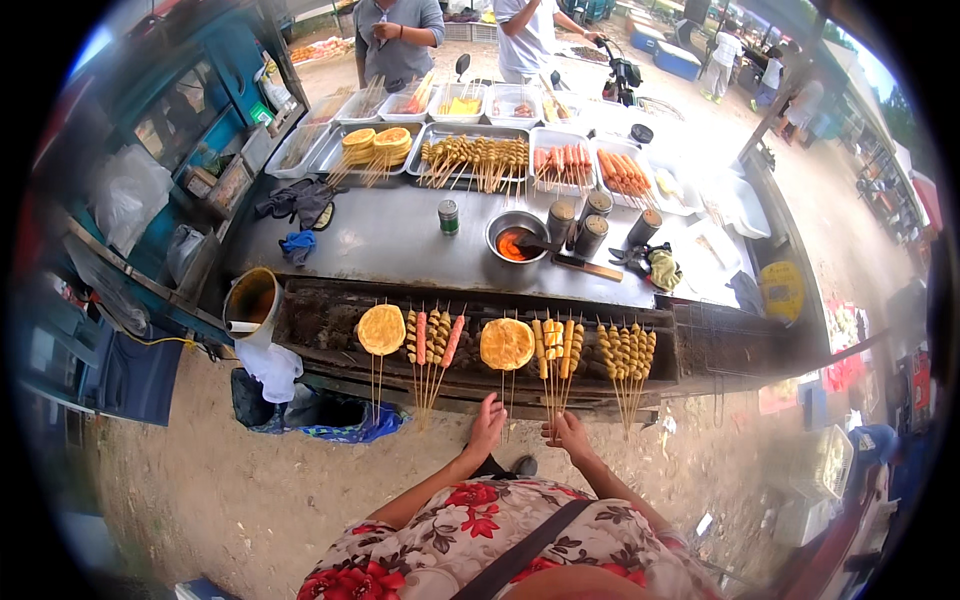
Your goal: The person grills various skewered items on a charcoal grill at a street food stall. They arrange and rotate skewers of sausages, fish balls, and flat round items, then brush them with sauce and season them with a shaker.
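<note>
A long charcoal grill (pixel 330 307) stretches before me with skewered food across it. My right hand (pixel 571 435) grips the lower ends of a bundle of wooden skewers (pixel 553 390), whose tops carry tube-shaped and spiral-cut pieces. Beside the sticks of a round flatbread (pixel 508 345), my left hand (pixel 489 421) has its fingers apart and holds nothing that I can see. Further left lie a mixed bundle with pink sausages (pixel 421 337) and another round flatbread (pixel 381 330). Spiral-cut skewers (pixel 626 352) rest to the right of my right hand.
Behind the grill, a steel counter (pixel 375 240) bears a bowl of red sauce (pixel 517 238), shaker jars (pixel 592 236), a wooden-handled brush (pixel 589 267) and trays of skewers (pixel 474 154). A bucket (pixel 255 300) stands at the grill's left end. Two people face me across the stall.
</note>
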The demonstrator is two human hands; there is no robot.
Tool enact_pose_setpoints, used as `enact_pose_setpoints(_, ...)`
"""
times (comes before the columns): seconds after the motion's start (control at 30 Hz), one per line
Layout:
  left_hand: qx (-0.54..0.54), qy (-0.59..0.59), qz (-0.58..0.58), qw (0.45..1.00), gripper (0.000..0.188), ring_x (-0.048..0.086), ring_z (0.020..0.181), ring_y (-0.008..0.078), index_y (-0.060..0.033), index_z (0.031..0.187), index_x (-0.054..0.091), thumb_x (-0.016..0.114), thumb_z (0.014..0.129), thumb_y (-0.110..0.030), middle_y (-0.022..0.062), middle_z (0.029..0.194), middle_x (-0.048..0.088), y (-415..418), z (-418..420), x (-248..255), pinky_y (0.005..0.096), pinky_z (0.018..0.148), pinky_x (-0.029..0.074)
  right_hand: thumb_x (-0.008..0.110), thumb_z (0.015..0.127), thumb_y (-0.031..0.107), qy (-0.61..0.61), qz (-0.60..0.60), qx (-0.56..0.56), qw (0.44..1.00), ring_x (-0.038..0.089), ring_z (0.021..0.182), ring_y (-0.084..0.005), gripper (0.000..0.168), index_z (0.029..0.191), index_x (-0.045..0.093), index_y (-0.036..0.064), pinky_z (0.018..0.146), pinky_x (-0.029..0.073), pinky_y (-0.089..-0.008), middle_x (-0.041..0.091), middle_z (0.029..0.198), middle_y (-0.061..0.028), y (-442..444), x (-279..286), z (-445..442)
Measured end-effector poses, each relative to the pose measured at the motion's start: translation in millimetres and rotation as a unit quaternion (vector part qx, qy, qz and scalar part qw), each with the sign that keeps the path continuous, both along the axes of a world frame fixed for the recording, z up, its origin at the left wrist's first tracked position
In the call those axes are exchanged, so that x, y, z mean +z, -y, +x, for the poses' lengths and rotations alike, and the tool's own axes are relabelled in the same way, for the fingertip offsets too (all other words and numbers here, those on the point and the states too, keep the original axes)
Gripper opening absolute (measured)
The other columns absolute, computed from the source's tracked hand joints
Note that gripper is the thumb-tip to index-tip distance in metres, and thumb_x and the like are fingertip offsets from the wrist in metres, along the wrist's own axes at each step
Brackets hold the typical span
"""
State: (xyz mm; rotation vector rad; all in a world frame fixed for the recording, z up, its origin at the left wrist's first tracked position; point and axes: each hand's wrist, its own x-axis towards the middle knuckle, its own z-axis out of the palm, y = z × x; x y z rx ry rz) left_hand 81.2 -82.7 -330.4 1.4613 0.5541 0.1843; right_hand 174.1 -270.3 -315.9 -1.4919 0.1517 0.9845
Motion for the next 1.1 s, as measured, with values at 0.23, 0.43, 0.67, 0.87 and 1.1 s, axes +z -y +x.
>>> enact_pose_setpoints(0.23, -0.135, 0.123, 0.521, 0.834, 0.047, 0.035, 0.125, 0.0283, -0.0082, 0.126, 0.042, 0.054, 0.081, -0.012, 0.0119, 0.132, 0.039, -17.5, 36.8, 103.3, 0.0414, 0.103, 0.027, 0.059, 0.083, 0.014, 0.499, -0.261, -0.028, 0.826, 0.05, 0.105, -0.033, 0.046, 0.124, 0.044, 0.0, 0.091, 0.039, -0.0389, 0.053, 0.113, -0.0187, 68.7, 76.4, 38.8)
enact_pose_setpoints(0.43, -0.207, 0.196, 0.55, 0.785, 0.041, 0.033, 0.127, 0.0242, -0.0102, 0.12, 0.049, 0.056, 0.079, -0.012, 0.0084, 0.134, 0.039, 10.8, 94.1, 116.6, 0.0421, 0.106, 0.023, 0.068, 0.075, 0.031, 0.416, -0.409, -0.009, 0.812, 0.043, 0.114, -0.0376, 0.078, 0.134, 0.027, -0.001, 0.094, 0.038, -0.0413, 0.045, 0.123, -0.0251, 88.3, 53.9, 58.3)
enact_pose_setpoints(0.67, -0.232, 0.224, 0.488, 0.811, 0.039, 0.037, 0.123, 0.0248, -0.0088, 0.117, 0.05, 0.056, 0.079, -0.01, 0.0087, 0.13, 0.042, 30.2, 87.9, 115.0, 0.0421, 0.103, 0.028, 0.053, 0.09, 0.027, 0.062, -0.036, -0.141, 0.988, 0.054, 0.053, -0.0074, 0.023, 0.103, 0.05, 0.008, 0.042, 0.04, -0.0205, 0.058, 0.077, -0.003, 101.8, 17.4, 67.5)
enact_pose_setpoints(0.87, -0.232, 0.118, 0.221, 0.94, 0.036, 0.054, 0.106, 0.025, -0.003, 0.118, 0.048, 0.055, 0.084, -0.012, 0.0108, 0.122, 0.048, 50.2, 55.0, 110.4, 0.0311, 0.085, 0.045, 0.045, 0.094, 0.019, -0.013, 0.172, -0.186, 0.967, 0.028, 0.042, -0.0027, 0.011, 0.091, 0.049, 0.01, 0.037, 0.023, -0.0164, 0.042, 0.062, 0.003, 98.5, 33.5, 60.1)
enact_pose_setpoints(1.1, -0.186, 0.11, -0.336, 0.917, 0.03, 0.053, 0.104, 0.0161, -0.0024, 0.115, 0.05, 0.047, 0.093, -0.023, 0.009, 0.112, 0.056, 61.7, 58.9, 131.7, 0.0284, 0.089, 0.042, 0.041, 0.094, 0.017, 0.091, 0.192, 0.003, 0.977, 0.031, 0.043, -0.0018, 0.015, 0.09, 0.051, 0.007, 0.038, 0.022, -0.0171, 0.042, 0.06, 0.0048, -3.5, 134.1, 12.1)
